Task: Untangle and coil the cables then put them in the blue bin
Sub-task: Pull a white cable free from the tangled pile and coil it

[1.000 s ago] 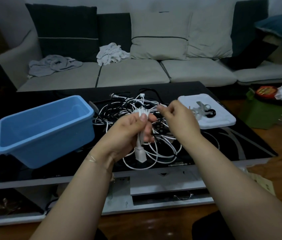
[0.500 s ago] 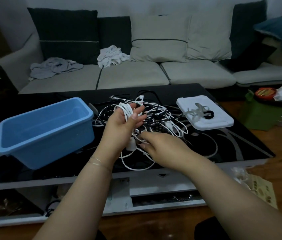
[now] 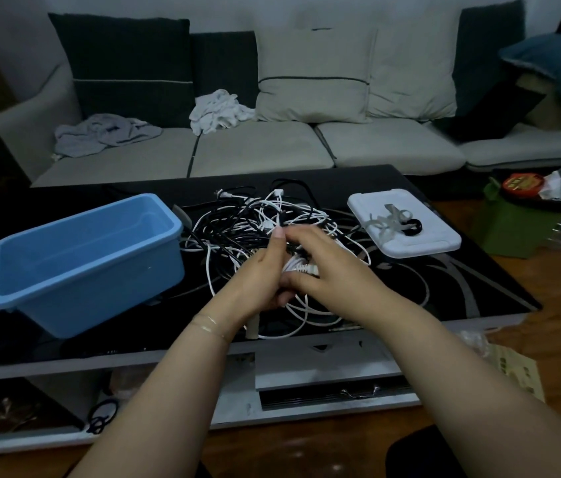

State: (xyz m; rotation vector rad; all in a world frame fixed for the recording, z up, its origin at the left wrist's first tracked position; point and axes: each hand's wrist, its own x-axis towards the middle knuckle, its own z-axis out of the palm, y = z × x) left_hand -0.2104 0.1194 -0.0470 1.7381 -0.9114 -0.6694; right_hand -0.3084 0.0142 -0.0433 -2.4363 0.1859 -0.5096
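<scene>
Glossy black glass tops the low table (image 3: 444, 305), where a loose tangle of thin black and white cables (image 3: 237, 229) sprawls between the smooth, rounded blue plastic bin (image 3: 82, 288) on the left and a flat white lid (image 3: 427, 246) on the right. Above the tangle's near edge, the left hand (image 3: 258, 281) clasps a small bunch of looped white cable (image 3: 294, 265), and the right hand (image 3: 327, 267) curls over it, fingers pinching the same bunch by its ribbed white plug end. Nothing lies inside the bin.
</scene>
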